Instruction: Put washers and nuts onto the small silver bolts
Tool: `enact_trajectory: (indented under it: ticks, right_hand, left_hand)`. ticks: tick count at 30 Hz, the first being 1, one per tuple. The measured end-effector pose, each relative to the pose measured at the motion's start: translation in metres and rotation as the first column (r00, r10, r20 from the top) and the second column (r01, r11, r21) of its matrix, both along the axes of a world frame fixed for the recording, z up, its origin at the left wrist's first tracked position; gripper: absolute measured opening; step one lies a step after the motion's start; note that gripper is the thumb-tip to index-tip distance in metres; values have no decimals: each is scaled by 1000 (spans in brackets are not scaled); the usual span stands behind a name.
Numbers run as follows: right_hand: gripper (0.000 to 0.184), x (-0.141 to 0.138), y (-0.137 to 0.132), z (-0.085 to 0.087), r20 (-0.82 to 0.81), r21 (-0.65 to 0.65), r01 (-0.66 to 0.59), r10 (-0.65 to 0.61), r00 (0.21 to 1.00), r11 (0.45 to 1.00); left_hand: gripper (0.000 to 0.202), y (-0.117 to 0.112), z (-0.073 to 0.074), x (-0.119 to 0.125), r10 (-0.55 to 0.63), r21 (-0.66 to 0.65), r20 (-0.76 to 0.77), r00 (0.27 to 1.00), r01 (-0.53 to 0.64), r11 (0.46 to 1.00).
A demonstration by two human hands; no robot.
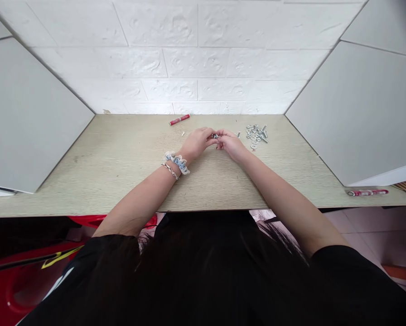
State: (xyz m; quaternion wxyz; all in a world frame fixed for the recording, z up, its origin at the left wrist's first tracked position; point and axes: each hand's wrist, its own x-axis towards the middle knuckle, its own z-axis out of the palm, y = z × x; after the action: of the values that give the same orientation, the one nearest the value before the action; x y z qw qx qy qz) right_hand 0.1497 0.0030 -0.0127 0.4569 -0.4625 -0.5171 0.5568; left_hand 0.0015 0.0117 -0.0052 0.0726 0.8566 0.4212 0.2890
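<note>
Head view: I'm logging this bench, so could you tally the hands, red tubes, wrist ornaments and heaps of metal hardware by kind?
Bare hands: 2 (left hand, right hand)
Red tubes: 2
Wrist ornaments: 2 (scrunchie, chain bracelet)
Heap of metal hardware: 1, overlapping pieces not counted singly
Total: 7

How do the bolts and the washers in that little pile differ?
Shape: the bolts have long shafts, while the washers are thin rings with a hole.
Pose: the bolts lie on their sides at various angles; the nearest washers look flat on the table.
Place: several bolts stick out at the pile's right; washers show along its left and near end.
Both are silvery.
</note>
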Motion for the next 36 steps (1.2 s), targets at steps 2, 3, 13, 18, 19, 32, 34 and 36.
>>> enact_trajectory:
  ticks: [2,3,13,18,19,32,34,36]
  right_hand:
    - [9,0,0,0,-36,-19,28,-29,999,999]
    - [5,0,0,-1,-45,-17,37,-38,998,999]
    - [43,2,5,-13,15,121,15,-17,1000,993]
    - [34,2,-1,-5,-19,124,34,-32,999,992]
    - [31,2,-2,-2,-34,114,37,-33,999,993]
    - [44,-2,0,-9,11,109,-13,12,1000,994]
    - [43,0,0,-9,34,141,-24,20,999,990]
    - [38,1,-1,-7,67,150,-28,18,998,988]
  left_hand:
    - [26,-1,0,1,-9,10,9,1000,9,1000]
    - [26,-2,0,1,-17,15,18,1000,17,1000]
    - [24,-5,1,0,-37,44,43,998,35,998]
    - [21,-5,3,-1,-16,20,61,998,15,1000]
    - [21,-5,3,-1,-12,19,62,998,10,1000]
    - [20,-6,4,0,-33,28,69,997,31,999]
    - [19,-6,4,0,-20,6,69,997,19,1000]
    - [19,-5,4,0,-7,-7,79,997,8,1000]
